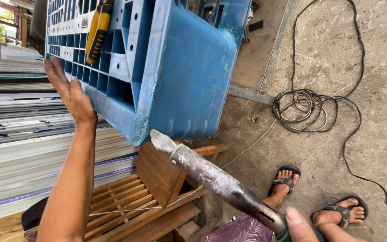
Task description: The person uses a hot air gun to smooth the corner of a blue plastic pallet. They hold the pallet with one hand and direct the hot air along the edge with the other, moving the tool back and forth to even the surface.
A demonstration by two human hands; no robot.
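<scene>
My left hand [68,92] reaches up and rests flat against the lower edge of a big blue plastic pallet [189,76] that stands tilted on a wooden stool. My right hand [298,226], seen only as a thumb and part of the palm at the bottom edge, grips the base of a long grey metal tool [211,177] with a flattened tip. The tool points up and left, its tip just below the pallet's corner. A yellow and black handled tool [97,31] lies in the pallet's grid.
A slatted wooden stool [157,179] stands under the pallet. Stacked pale metal profiles [19,134] fill the left side. A coiled black cable [305,110] lies on the concrete floor at right. My feet in sandals [319,197] are at the bottom right.
</scene>
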